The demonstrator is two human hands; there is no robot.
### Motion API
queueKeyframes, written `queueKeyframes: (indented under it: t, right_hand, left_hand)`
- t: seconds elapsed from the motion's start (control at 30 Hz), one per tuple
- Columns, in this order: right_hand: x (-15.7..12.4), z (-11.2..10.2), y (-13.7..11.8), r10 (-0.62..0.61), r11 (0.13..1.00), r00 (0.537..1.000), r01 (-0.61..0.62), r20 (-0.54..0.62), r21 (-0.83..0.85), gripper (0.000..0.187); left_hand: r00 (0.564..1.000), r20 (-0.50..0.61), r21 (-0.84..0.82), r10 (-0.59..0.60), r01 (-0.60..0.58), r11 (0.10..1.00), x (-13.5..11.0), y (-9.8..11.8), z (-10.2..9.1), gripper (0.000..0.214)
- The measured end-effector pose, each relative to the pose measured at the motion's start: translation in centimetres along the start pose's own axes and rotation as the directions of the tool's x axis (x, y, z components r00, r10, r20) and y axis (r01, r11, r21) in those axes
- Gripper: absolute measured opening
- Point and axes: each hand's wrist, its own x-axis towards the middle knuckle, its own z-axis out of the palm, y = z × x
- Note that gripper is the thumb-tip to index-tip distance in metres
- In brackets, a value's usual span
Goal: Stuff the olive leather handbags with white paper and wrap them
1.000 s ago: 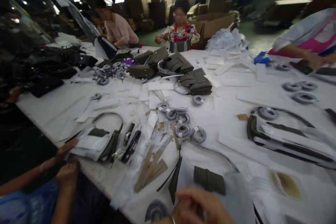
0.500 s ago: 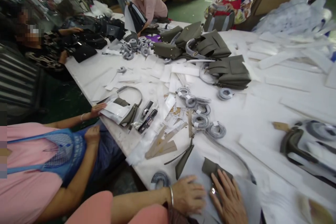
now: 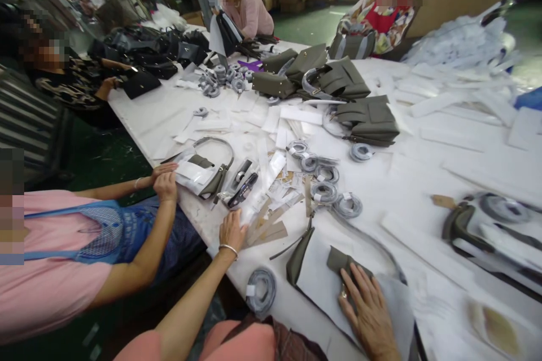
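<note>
A dark olive handbag (image 3: 300, 254) lies in front of me, its face covered by a pale protective sheet (image 3: 317, 279) and its strap (image 3: 376, 248) stretched out to the right. My right hand (image 3: 366, 307) rests flat on the sheet, fingers spread beside the bag's olive flap (image 3: 339, 259). A ring is on one finger. At the table edge my left hand (image 3: 232, 232), bracelet on the wrist, has its fingers curled together on a clear plastic bag (image 3: 253, 211). Brown strips (image 3: 271, 231) lie just right of it. A wrapped strap coil (image 3: 261, 291) sits near the edge.
On my left a co-worker's hands (image 3: 165, 177) touch a plastic-wrapped bag (image 3: 195, 172). More strap coils (image 3: 325, 193) and olive bags (image 3: 368, 118) lie mid-table. Another partly wrapped bag (image 3: 461, 225) is at right. Other people stand around the far side.
My left hand has left the sheet on the handbag and reached left to the plastic at the table edge. My right hand stays on the bag. The co-worker's lower hand has moved up to the wrapped bag.
</note>
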Motion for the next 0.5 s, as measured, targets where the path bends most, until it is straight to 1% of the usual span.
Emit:
queueKeyframes:
  t: [0.1, 0.17, 0.27, 0.37, 0.5]
  right_hand:
    - [0.2, -0.4, -0.2, 0.02, 1.0, 0.999, -0.02, 0.032, -0.019, 0.057]
    - [0.3, -0.7, -0.4, 0.032, 0.999, 0.998, -0.03, 0.058, -0.033, 0.055]
    - [0.5, -1.0, -0.5, 0.051, 0.998, 0.995, -0.048, 0.081, -0.043, 0.055]
    - [0.6, -1.0, -0.5, 0.063, 0.998, 0.995, -0.061, 0.08, -0.031, 0.056]
    - [0.5, -0.8, -0.5, 0.06, 0.998, 0.996, -0.059, 0.061, -0.014, 0.057]
  left_hand:
    - [0.998, 0.016, 0.049, 0.059, -0.06, 0.997, -0.4, 0.0, -0.1, 0.041]
    - [0.995, 0.022, 0.05, 0.102, -0.103, 0.993, -0.2, -0.4, -0.3, 0.036]
    - [0.991, 0.04, 0.03, 0.129, -0.13, 0.991, 0.3, -1.2, -0.6, 0.027]
    - [0.988, 0.082, 0.035, 0.129, -0.132, 0.991, 0.7, -1.7, -1.0, 0.02]
    - [0.985, 0.139, 0.091, 0.103, -0.116, 0.989, 0.7, -1.7, -1.7, 0.013]
